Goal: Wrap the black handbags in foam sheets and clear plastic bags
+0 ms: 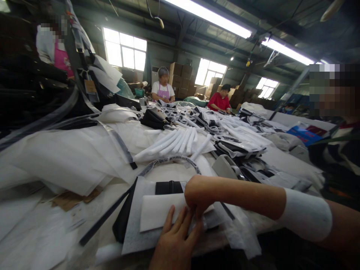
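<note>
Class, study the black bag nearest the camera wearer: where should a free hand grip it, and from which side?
Probably at the crown of its plastic-wrapped handle, reaching in from the far side. The handle arches beyond the far edge of the black bag, leaving a loop for fingers, while the left hand and right hand crowd its near part.

- Here's my right hand (197, 193), fingers bare, and well back from them, a wide white band (306, 214) wraps my forearm (247, 195)!
- It's a plain, tube-like band, curved at both edges, bare arm showing on its finger side and beyond.
- Over to my left hand (176, 242): long bare fingers, and the back of the hand behind them bare too!
</note>
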Motion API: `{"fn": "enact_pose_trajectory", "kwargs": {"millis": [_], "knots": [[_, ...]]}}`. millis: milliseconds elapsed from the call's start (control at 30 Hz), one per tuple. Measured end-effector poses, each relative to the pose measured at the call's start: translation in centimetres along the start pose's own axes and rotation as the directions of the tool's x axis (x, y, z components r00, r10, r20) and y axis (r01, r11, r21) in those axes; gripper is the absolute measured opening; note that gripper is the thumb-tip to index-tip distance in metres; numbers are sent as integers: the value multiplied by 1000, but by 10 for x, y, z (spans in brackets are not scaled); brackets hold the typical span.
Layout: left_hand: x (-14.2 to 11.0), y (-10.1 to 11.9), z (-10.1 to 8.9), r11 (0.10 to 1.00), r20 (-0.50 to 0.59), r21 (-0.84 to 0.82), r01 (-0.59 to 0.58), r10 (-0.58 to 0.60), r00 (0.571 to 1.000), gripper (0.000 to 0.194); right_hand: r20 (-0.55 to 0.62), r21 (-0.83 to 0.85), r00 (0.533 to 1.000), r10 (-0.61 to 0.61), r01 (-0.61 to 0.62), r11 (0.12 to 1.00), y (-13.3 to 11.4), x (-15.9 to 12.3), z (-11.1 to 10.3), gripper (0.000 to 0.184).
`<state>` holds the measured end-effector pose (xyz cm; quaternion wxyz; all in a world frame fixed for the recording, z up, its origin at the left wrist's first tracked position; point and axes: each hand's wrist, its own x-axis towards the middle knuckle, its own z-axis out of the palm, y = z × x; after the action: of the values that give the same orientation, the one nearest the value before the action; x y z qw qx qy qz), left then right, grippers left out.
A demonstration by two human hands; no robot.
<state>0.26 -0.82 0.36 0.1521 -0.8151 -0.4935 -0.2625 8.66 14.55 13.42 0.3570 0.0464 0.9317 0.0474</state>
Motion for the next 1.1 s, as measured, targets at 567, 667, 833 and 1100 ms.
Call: {"fn": "enact_pose_trajectory", "kwargs": {"millis": [567, 667, 833, 1100], "knots": [[-5, -6, 27, 994, -242, 88, -60, 80, 967, 30, 403, 118, 915, 27, -81, 990, 14, 32, -18, 27], [-8, -7, 35, 994, -247, 92, -64, 85, 965, 31, 406, 145, 914, 28, -95, 985, 17, 34, -16, 27], [-13, -10, 43, 992, -281, 106, -73, 100, 954, 30, 374, 132, 926, 55, -112, 985, 17, 39, -12, 34], [-11, -12, 50, 990, -356, 121, -74, 113, 927, 27, 390, 125, 917, 77, -135, 983, 22, 75, 3, 32]]}}
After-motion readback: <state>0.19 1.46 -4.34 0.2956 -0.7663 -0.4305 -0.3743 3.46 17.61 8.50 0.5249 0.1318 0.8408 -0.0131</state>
